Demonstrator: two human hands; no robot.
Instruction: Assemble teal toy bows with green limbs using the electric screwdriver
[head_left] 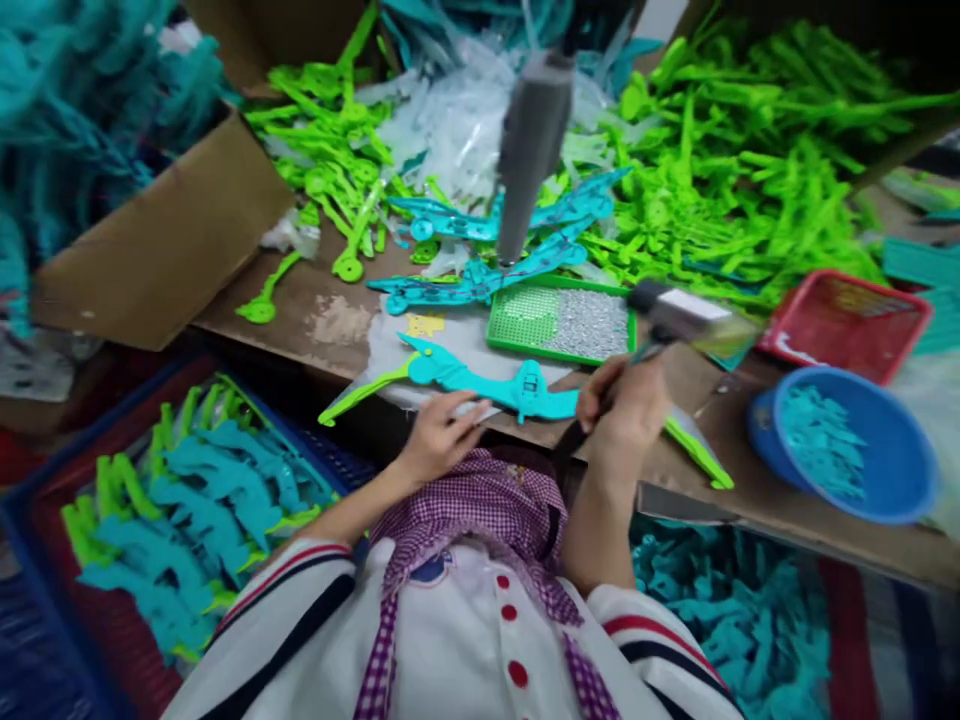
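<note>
A long turquoise plastic part [495, 385] lies along the table's front edge, with a lime-green arm [367, 393] at its left end. Another lime-green arm [697, 452] sticks out beyond my right hand. My left hand [442, 437] is at the near edge of the turquoise part, its bent fingers closed on that edge. In my right hand [626, 405] is a hammer [686, 310], its handle wrapped by the fingers. The dark, white-labelled hammer head is raised above the table and blurred. My right hand hides the part's right end.
Behind the part stands a green tray [561, 357] of small metal pieces. A grey tool [532, 150] hangs over the table. At right are a red basket [847, 365] and a blue bowl [765, 425] of turquoise pieces. A blue crate [45, 590] of parts stands lower left; green parts [750, 180] pile behind.
</note>
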